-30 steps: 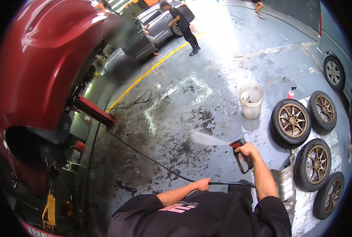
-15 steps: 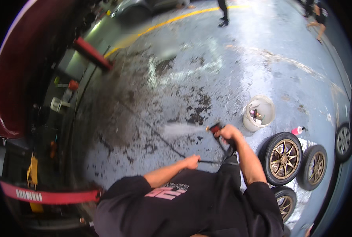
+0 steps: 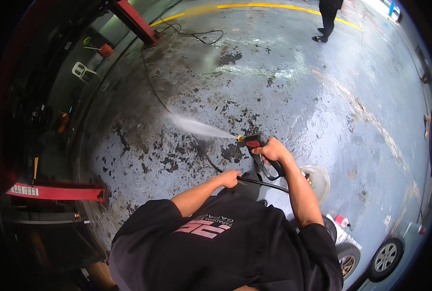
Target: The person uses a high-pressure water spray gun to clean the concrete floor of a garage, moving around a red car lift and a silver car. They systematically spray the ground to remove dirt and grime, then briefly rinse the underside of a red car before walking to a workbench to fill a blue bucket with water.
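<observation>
My right hand (image 3: 270, 150) grips a black and red pressure washer gun (image 3: 256, 141) by its handle, fingers near the trigger. From its brass-coloured nozzle a white fan of water spray (image 3: 204, 128) shoots toward the left over the floor. My left hand (image 3: 229, 178) is closed around a black hose (image 3: 259, 182) in front of my body. One length of that hose runs right, passing below the gun; another trails away over the wet, blotchy blue-grey floor (image 3: 216, 97) to the far left.
Red lift arms (image 3: 61, 192) and a red lift post (image 3: 136, 22) stand at left, near a white plastic chair (image 3: 84, 71). A whitish bucket (image 3: 317, 183) is partly behind my right forearm. Wheels (image 3: 387, 257) lie at lower right. Another person (image 3: 328, 19) stands at the far side.
My view has turned left, so the bucket and wheels sit lower right, partly hidden. The spray now looks longer and denser. Both hands keep their hold.
</observation>
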Tool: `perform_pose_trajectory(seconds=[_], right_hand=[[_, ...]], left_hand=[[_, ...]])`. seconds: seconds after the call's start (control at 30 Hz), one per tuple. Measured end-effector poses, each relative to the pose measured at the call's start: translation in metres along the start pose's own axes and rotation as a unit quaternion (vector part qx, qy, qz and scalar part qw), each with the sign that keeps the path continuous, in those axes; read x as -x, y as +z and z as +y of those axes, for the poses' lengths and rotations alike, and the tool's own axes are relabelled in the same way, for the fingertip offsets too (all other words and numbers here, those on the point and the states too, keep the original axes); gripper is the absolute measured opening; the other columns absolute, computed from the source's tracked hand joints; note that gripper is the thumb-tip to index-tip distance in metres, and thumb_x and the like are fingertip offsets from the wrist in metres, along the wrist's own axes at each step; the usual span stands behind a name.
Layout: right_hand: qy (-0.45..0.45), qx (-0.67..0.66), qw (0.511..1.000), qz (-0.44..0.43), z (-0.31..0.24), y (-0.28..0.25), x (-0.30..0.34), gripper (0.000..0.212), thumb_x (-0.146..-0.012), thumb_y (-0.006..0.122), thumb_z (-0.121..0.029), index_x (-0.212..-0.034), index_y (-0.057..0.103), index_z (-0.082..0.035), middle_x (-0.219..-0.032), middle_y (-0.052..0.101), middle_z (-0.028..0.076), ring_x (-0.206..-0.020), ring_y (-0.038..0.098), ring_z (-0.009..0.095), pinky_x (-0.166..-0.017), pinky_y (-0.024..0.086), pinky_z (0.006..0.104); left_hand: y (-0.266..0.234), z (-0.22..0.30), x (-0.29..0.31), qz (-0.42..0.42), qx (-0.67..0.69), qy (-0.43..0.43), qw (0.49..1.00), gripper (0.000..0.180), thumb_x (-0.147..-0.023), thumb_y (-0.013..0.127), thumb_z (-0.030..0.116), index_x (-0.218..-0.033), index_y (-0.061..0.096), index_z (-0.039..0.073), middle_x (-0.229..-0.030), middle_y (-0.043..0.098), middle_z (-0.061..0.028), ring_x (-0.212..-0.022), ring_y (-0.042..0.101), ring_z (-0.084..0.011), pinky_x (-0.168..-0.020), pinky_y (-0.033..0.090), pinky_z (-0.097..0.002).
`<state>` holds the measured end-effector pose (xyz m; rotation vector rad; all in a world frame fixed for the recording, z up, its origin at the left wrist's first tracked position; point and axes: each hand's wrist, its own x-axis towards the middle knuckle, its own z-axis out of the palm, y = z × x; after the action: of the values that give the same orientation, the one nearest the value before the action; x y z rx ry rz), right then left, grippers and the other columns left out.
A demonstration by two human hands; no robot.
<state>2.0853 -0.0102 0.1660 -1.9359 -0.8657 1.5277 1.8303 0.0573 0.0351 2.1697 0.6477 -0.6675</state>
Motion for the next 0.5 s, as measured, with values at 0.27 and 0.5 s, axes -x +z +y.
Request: perform_pose_trajectory(seconds=[0.27,0.5], right_hand=[[-0.043,0.049,0.989,0.132,-0.058,-0.149,-0.125,0.031,-0.080,0.080,-0.025,-0.089,0.072,0.003,-0.061,0.062,0.008,-0.048,0.060,0.017,-0.047,0.050,0.0351],[-0.042,0.051,0.998,-0.026,-0.082,-0.224,-0.187,0.029,-0.079,0.082,-0.024,-0.090,0.073,0.001,-0.060,0.061,0.007,-0.048,0.058,0.017,-0.045,0.048,0.0341]], left_hand=[[-0.122,0.019,-0.118,0.029,0.007,-0.005,1.000,0.043,-0.078,0.056,0.007,-0.120,0.063,0.000,-0.117,0.067,-0.0257,-0.114,0.061,-0.0415,-0.098,0.048,-0.0463],[-0.190,0.029,-0.213,-0.007,0.009,0.010,1.000,0.040,-0.077,0.061,0.011,-0.116,0.064,0.003,-0.109,0.069,-0.0230,-0.107,0.064,-0.0412,-0.090,0.051,-0.0467]])
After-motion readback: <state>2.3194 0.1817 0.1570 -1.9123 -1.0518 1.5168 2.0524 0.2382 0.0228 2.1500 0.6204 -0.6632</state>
